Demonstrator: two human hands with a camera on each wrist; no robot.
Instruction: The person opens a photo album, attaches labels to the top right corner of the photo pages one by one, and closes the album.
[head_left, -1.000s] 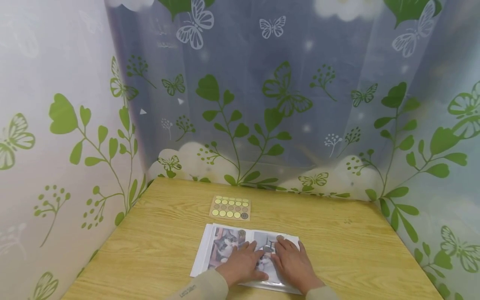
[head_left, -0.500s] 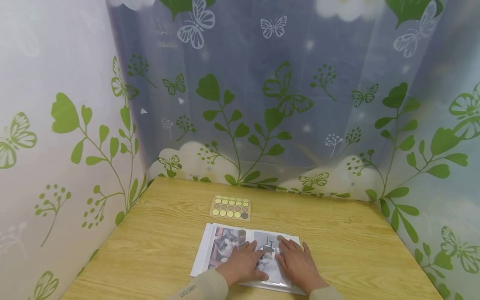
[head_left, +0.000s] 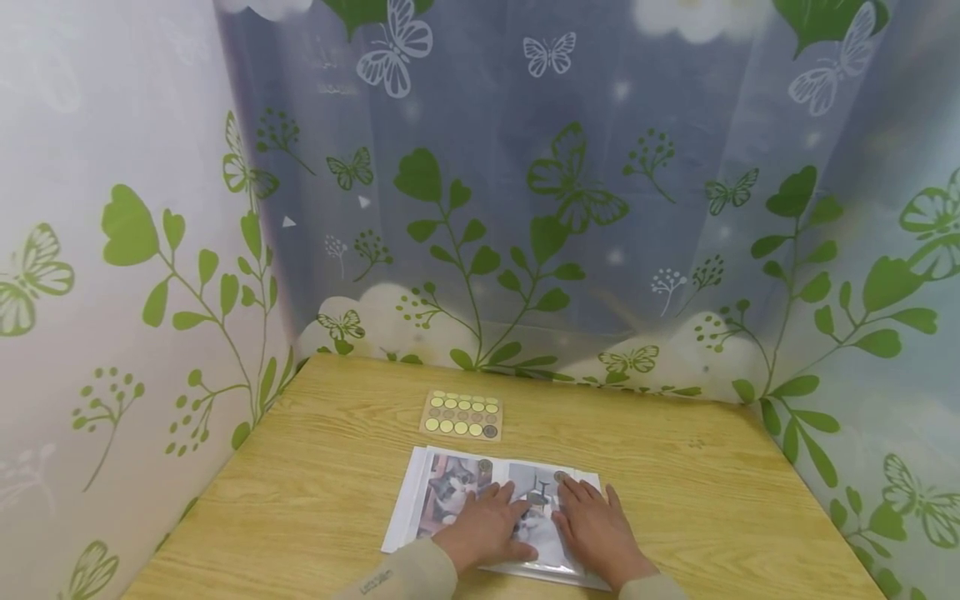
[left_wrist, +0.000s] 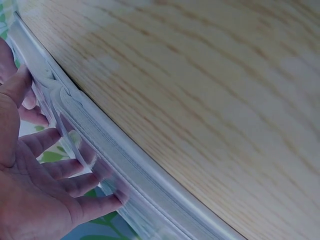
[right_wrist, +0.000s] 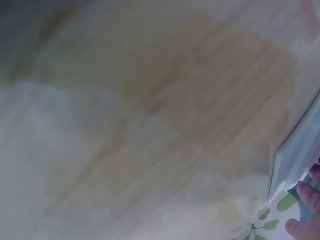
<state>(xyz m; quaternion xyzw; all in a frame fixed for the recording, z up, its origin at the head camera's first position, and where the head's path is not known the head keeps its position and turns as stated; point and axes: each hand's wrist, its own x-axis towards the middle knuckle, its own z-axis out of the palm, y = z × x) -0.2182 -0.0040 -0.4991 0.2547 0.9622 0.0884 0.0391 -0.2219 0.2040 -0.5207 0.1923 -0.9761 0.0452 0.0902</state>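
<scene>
An open photo album [head_left: 405, 500] lies on the table with a cat picture [head_left: 447, 487] on its left page and another photo [head_left: 543, 537] on the right. Across the inner part of the pages rests my left hand [head_left: 483, 529], fingers spread. My right hand [head_left: 602, 529] lies on the right page, its fingertips by a dark round sticker [head_left: 560, 477] at the photo's top. A similar round sticker [head_left: 485, 466] sits at the left picture's top corner. The left wrist view shows my left fingers [left_wrist: 75, 182] against the album's clear sleeves. In the right wrist view, right fingertips [right_wrist: 310, 195] touch the album.
Behind the album lies a sheet of round stickers [head_left: 461, 415], mostly yellow, with a dark one at its front right corner. The wood-grain table [head_left: 675, 467] meets a printed curtain [head_left: 487, 208] at the back and sides.
My right hand has shifted slightly right over the page, uncovering more of the right photo and its round sticker. The left hand and the album have stayed in place.
</scene>
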